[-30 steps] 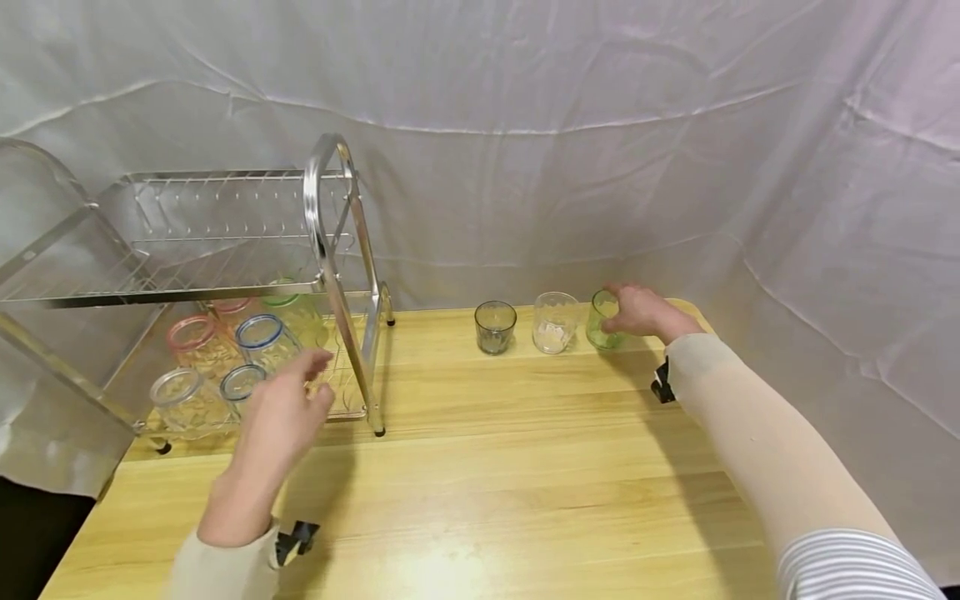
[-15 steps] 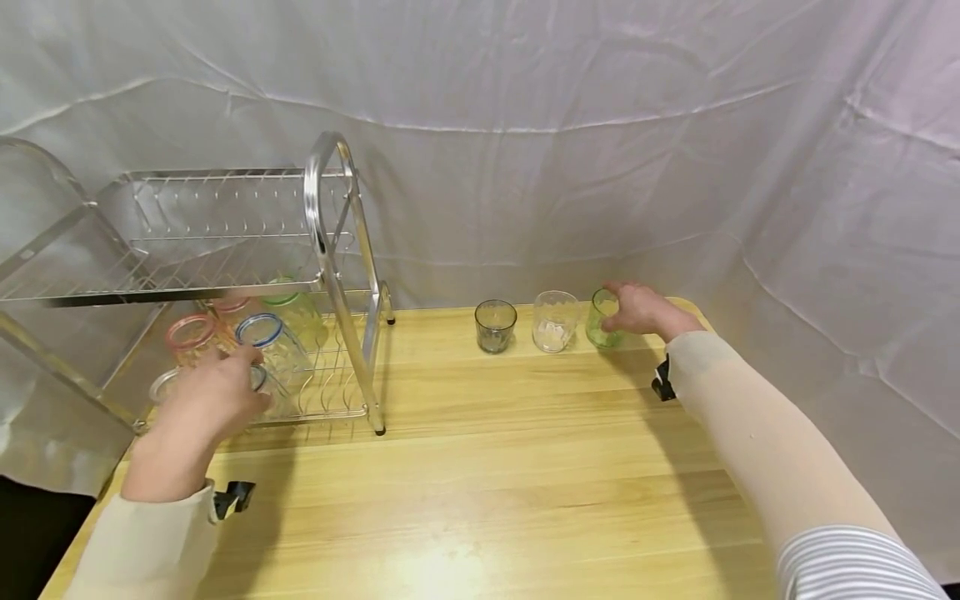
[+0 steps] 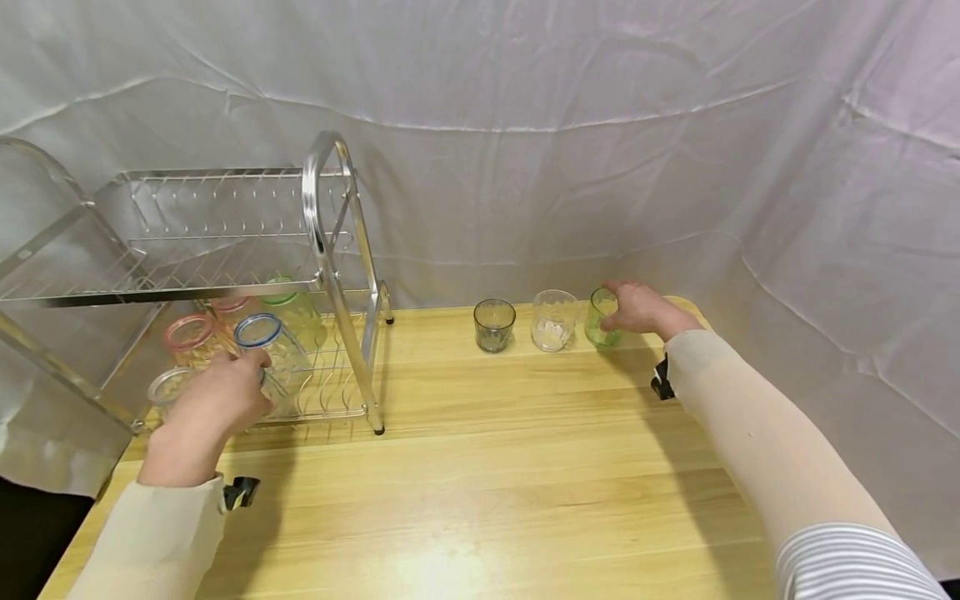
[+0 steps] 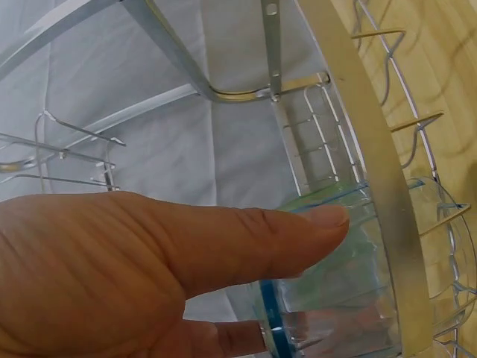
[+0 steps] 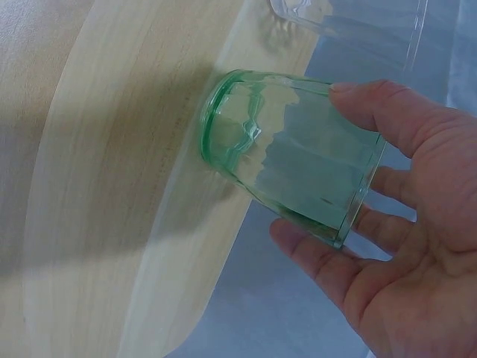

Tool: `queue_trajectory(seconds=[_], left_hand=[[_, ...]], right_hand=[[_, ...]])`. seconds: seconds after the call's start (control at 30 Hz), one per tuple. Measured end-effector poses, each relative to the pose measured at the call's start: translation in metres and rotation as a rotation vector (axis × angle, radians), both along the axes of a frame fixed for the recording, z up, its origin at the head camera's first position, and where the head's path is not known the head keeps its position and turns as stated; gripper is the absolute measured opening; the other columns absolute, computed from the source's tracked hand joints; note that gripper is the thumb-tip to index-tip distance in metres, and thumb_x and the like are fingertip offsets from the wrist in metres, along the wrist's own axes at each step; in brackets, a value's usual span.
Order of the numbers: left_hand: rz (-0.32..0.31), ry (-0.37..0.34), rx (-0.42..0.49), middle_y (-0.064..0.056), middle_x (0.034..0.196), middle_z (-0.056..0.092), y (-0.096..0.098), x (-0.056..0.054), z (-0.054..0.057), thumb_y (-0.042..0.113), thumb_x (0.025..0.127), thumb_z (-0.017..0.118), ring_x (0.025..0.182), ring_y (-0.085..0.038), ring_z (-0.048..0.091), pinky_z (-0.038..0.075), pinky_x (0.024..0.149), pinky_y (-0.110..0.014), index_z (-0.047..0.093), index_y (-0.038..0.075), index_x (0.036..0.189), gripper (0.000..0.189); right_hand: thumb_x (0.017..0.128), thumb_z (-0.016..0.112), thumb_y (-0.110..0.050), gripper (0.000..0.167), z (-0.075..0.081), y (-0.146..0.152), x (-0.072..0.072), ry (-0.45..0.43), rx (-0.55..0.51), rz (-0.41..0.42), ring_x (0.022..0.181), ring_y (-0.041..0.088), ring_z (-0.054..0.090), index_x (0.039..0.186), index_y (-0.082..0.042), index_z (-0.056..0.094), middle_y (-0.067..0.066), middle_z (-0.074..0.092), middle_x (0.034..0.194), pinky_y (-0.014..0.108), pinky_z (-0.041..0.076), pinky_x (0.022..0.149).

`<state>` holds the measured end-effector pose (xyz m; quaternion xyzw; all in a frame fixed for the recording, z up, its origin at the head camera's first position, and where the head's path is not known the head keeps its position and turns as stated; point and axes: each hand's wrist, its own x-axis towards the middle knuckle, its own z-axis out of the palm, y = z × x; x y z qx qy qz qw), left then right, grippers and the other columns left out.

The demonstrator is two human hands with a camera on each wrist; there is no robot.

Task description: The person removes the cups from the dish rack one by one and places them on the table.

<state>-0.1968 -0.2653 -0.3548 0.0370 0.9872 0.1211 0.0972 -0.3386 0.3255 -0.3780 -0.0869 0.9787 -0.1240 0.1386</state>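
At the front of the rack's lower shelf, my left hand (image 3: 213,398) holds a clear glass (image 3: 278,400) with a blue-teal rim, which stands mouth-down. In the left wrist view my thumb lies along this glass (image 4: 343,313) on one side, with a finger on the other; the remaining fingers are hidden. My right hand (image 3: 643,310) grips a green glass (image 3: 599,330) from above, at the table's far right. In the right wrist view, thumb and fingers surround the rim of that glass (image 5: 298,149), whose base rests on the table.
A two-tier metal dish rack (image 3: 322,208) stands left. Glasses with white (image 3: 167,387), red (image 3: 187,332), blue (image 3: 258,330) and green (image 3: 288,308) rims crowd its lower shelf. A grey glass (image 3: 494,325) and a clear glass (image 3: 554,321) stand left of the green glass, before a grey curtain.
My left hand has moved left and down from beside the rack onto the teal-rimmed glass. The right hand and the green glass have stayed in place.
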Motion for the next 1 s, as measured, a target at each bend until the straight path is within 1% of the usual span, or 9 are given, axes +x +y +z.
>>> queue_trajectory(seconds=[0.1,0.23,0.37,0.5,0.63,0.8,0.87,0.93,1.0], left_hand=[[0.000,-0.012,0.002,-0.047,0.124,0.049,-0.001,-0.002,-0.001,0.007,0.086,0.074,0.107,-0.056,0.053,0.052,0.071,-0.061,0.052,-0.008,0.140,0.061],[-0.006,-0.024,-0.009,-0.046,0.125,0.053,-0.002,-0.005,-0.001,0.003,0.085,0.071,0.109,-0.056,0.054,0.052,0.071,-0.059,0.052,-0.008,0.141,0.060],[-0.022,-0.010,-0.011,-0.039,0.119,0.061,-0.004,-0.005,-0.001,0.000,0.083,0.070,0.104,-0.053,0.058,0.053,0.069,-0.055,0.055,-0.008,0.139,0.058],[-0.037,0.003,-0.011,-0.034,0.115,0.067,-0.005,-0.004,-0.001,0.003,0.084,0.076,0.103,-0.053,0.061,0.054,0.071,-0.058,0.057,-0.008,0.137,0.058],[-0.032,-0.020,-0.014,-0.038,0.121,0.065,-0.006,-0.004,0.004,0.011,0.087,0.081,0.109,-0.059,0.059,0.055,0.077,-0.063,0.051,-0.009,0.142,0.066],[-0.011,-0.037,0.009,-0.042,0.127,0.060,-0.004,-0.002,0.012,0.015,0.090,0.080,0.111,-0.062,0.059,0.054,0.079,-0.067,0.043,-0.008,0.148,0.073],[-0.005,-0.026,0.013,-0.043,0.129,0.058,-0.003,0.000,0.015,0.017,0.090,0.079,0.112,-0.062,0.059,0.053,0.080,-0.068,0.043,-0.006,0.149,0.073],[-0.005,0.004,0.017,-0.043,0.130,0.057,-0.001,0.003,0.018,0.018,0.090,0.079,0.114,-0.063,0.058,0.053,0.080,-0.070,0.044,-0.003,0.148,0.071],[-0.005,0.029,0.022,-0.044,0.132,0.055,0.001,0.007,0.021,0.018,0.091,0.080,0.112,-0.063,0.060,0.053,0.078,-0.069,0.045,-0.002,0.148,0.070]], right_hand=[[0.093,0.073,-0.023,0.091,0.000,0.000,0.000,0.007,-0.004,0.001,0.147,0.057,0.036,0.165,0.004,0.022,0.036,0.033,0.163,0.067,0.034,0.120],[0.094,0.073,-0.023,0.092,0.000,0.001,-0.001,0.005,-0.006,-0.005,0.148,0.057,0.034,0.165,0.004,0.022,0.036,0.031,0.164,0.068,0.033,0.121],[0.094,0.073,-0.023,0.091,0.000,0.000,0.000,0.003,-0.008,-0.009,0.149,0.057,0.033,0.165,0.004,0.022,0.035,0.030,0.165,0.068,0.032,0.121],[0.095,0.073,-0.024,0.091,0.000,-0.001,0.001,0.001,-0.010,-0.008,0.150,0.057,0.031,0.165,0.003,0.023,0.035,0.029,0.165,0.067,0.032,0.122],[0.095,0.074,-0.026,0.092,0.000,-0.001,0.001,-0.004,-0.015,-0.012,0.150,0.057,0.030,0.165,0.003,0.022,0.035,0.029,0.165,0.068,0.032,0.121],[0.094,0.074,-0.026,0.094,0.000,-0.001,0.002,-0.005,-0.026,-0.015,0.150,0.058,0.028,0.166,0.002,0.021,0.035,0.027,0.166,0.070,0.030,0.121],[0.093,0.074,-0.025,0.094,0.000,-0.001,0.003,-0.006,-0.032,-0.019,0.151,0.058,0.026,0.166,0.003,0.020,0.035,0.025,0.167,0.070,0.029,0.122],[0.093,0.074,-0.026,0.096,0.000,-0.001,0.004,-0.006,-0.036,-0.023,0.152,0.058,0.024,0.166,0.003,0.019,0.035,0.023,0.168,0.070,0.027,0.123],[0.092,0.074,-0.027,0.097,0.000,0.000,0.004,0.000,-0.032,-0.025,0.153,0.058,0.023,0.166,0.004,0.018,0.035,0.022,0.168,0.070,0.026,0.123]])
